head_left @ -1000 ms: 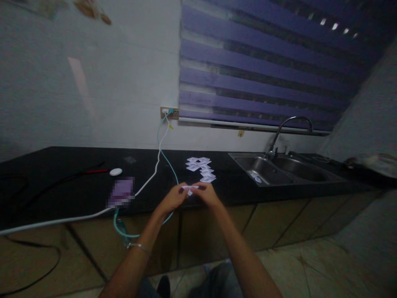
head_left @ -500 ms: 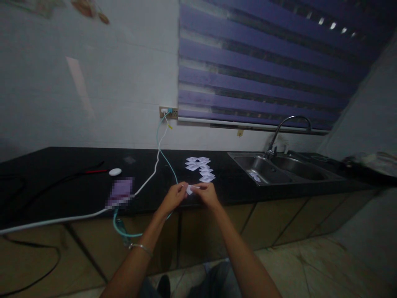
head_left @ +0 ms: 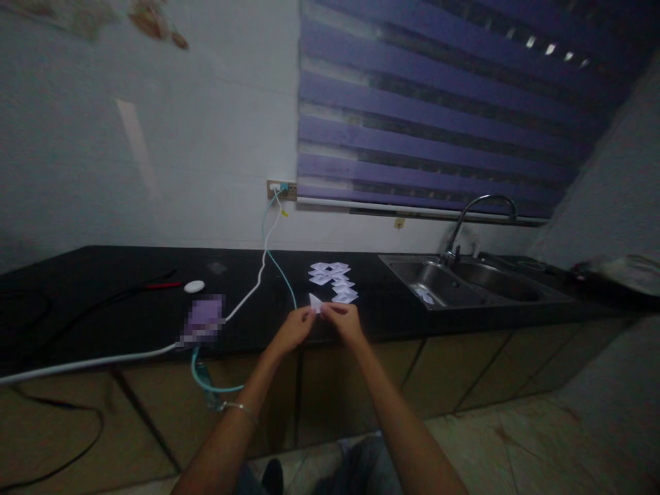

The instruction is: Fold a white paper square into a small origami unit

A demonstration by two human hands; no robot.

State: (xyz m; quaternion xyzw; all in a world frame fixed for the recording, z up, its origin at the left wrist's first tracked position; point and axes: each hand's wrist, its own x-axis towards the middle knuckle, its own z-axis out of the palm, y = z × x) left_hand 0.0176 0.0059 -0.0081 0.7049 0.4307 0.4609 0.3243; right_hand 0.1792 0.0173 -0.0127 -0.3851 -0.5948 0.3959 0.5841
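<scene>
Between my two hands is a small folded piece of white paper, one pointed corner sticking up. My left hand pinches its left side, and my right hand grips the right side between thumb and fingers. Both hands are over the front edge of the black countertop. Just beyond them lie several folded white paper pieces, set close together in a staggered row. The fine folds of the held paper are too small to make out.
A steel double sink with a curved faucet is on the right. White cable and a teal cable run from the wall outlet. At left lie a white round object, a red stick-like item and a blurred purple object.
The held paper has turned so its pointed corner now stands up above my fingers. My hands stay close together in nearly the same place; the view has shifted slightly.
</scene>
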